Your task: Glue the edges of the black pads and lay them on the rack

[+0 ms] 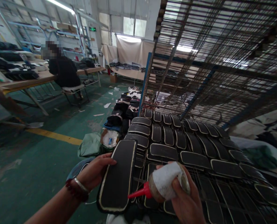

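My left hand [98,169] grips a long black panel [119,174] with rounded corners by its left edge, thumb on top and the other fingers beneath. A pale line of glue runs around the panel's border. In my right hand [187,193] is a glue bottle [163,182] with a white label and a red nozzle, tilted so that its tip points left. That tip is at the panel's lower right edge; whether it touches cannot be told. Below and to the right, many similar black panels [195,159] with pale borders lie in rows on a wire rack [199,179].
Tilted wire shelves [194,62] on a blue frame rise above the panels. A green bag [90,144] and a round tub [109,138] stand on the floor by stacked black goods [122,109]. At left, a seated person [65,70] is at a long table [24,83].
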Motion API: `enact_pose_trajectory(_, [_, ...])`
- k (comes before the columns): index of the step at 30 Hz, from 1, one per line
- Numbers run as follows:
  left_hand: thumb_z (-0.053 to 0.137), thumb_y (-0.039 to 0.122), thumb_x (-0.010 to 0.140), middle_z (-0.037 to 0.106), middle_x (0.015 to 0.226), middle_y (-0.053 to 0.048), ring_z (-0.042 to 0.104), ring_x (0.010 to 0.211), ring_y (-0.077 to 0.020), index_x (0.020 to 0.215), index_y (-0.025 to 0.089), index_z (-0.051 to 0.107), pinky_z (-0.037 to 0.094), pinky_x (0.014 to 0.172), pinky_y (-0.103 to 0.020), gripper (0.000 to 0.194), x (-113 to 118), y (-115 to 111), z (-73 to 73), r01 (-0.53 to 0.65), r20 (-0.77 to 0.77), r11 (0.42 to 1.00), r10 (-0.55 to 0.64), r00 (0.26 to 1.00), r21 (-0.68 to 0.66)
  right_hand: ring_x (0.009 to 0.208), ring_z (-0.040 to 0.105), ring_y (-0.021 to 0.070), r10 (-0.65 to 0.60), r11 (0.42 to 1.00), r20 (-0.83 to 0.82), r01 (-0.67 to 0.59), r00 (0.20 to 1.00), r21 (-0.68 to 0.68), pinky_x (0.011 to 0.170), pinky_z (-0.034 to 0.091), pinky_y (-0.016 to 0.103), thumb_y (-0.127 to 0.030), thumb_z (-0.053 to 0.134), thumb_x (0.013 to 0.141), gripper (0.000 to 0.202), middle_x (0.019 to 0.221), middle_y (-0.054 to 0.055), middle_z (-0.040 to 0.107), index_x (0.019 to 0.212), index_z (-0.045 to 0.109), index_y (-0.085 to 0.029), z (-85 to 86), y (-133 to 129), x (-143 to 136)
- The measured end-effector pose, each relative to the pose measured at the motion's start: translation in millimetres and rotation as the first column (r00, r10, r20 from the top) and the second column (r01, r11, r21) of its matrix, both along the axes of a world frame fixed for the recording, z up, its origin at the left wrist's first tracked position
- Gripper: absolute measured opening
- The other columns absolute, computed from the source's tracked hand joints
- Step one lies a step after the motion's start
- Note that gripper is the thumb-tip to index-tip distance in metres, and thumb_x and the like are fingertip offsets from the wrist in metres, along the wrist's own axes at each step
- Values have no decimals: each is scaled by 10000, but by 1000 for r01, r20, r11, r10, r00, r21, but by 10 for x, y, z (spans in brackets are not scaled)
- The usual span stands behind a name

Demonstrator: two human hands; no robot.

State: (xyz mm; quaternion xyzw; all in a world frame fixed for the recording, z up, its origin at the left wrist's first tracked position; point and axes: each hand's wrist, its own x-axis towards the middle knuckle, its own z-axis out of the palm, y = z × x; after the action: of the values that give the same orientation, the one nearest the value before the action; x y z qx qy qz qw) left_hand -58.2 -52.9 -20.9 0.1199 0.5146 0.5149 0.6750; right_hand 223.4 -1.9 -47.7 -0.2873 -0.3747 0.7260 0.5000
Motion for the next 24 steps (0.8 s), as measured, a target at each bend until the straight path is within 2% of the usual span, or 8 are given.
enact_pose_trajectory(5, [647, 82, 748, 793, 800, -75, 759, 720, -248, 1122, 108, 626, 602, 674, -332, 375, -8, 25, -5, -97, -1, 994, 97, 995, -42, 994, 669, 345, -35, 999, -5, 35, 999, -19, 843, 549, 523, -330, 795, 810, 377, 1102, 116, 716, 1165, 668, -325, 4, 37, -30])
enact_pose_trajectory(11, [608, 94, 794, 776, 697, -65, 759, 686, -274, 1196, 70, 560, 615, 720, -398, 406, -17, 51, -91, -209, 32, 971, 214, 976, -117, 1014, 661, 334, -185, 981, -16, 184, 983, -62, 874, 541, 505, -371, 828, 773, 397, 1087, 89, 725, 1134, 671, -322, -19, 11, -129])
enact_pose_trajectory(13, [610, 106, 803, 773, 689, -79, 760, 696, -281, 1186, 43, 553, 615, 735, -404, 392, -12, 61, -122, -217, 31, 968, 222, 975, -122, 991, 670, 324, -181, 976, -44, 174, 982, -133, 867, 546, 495, -385, 841, 757, 408, 1073, 79, 729, 1123, 675, -314, -68, -7, -188])
enact_pose_trajectory(16, [627, 95, 794, 789, 781, -91, 762, 743, -272, 1195, 66, 545, 610, 758, -399, 411, 43, 70, -139, -231, 15, 970, 233, 972, -69, 915, 692, 312, -79, 939, -94, 43, 992, -340, 820, 567, 480, -448, 865, 714, 398, 1001, 101, 743, 1016, 717, -235, -100, 55, -303])
enact_pose_trajectory(18, [637, 80, 783, 793, 843, -92, 761, 768, -274, 1227, 99, 533, 606, 758, -406, 457, 119, 71, -129, -216, 8, 976, 216, 976, -14, 915, 689, 278, -107, 908, -112, 51, 988, -415, 814, 571, 430, -450, 876, 700, 408, 1005, 99, 743, 988, 723, -203, -63, 183, -382])
enact_pose_trajectory(19, [638, 74, 780, 793, 857, -95, 760, 777, -276, 1238, 106, 529, 603, 757, -407, 472, 168, 72, -119, -198, 16, 980, 198, 980, 5, 928, 681, 252, -152, 913, -104, 99, 983, -397, 813, 568, 393, -429, 877, 706, 410, 1023, 87, 739, 1008, 718, -203, -31, 268, -417])
enact_pose_trajectory(21, [629, 70, 782, 791, 863, -103, 757, 808, -279, 1241, 105, 529, 596, 754, -398, 471, 277, 75, -94, -153, 51, 988, 152, 987, 15, 899, 671, 211, -221, 945, -48, 202, 974, -257, 773, 561, 323, -409, 870, 719, 405, 992, 61, 738, 1025, 707, -200, 35, 459, -472])
enact_pose_trajectory(24, [585, 35, 768, 790, 856, -111, 752, 858, -277, 1197, 101, 560, 586, 755, -381, 434, 438, 91, -72, -89, 116, 996, 90, 989, -12, 826, 645, 183, -276, 958, 19, 277, 961, -72, 715, 535, 275, -409, 878, 700, 417, 911, 18, 718, 1013, 693, -205, 82, 701, -520])
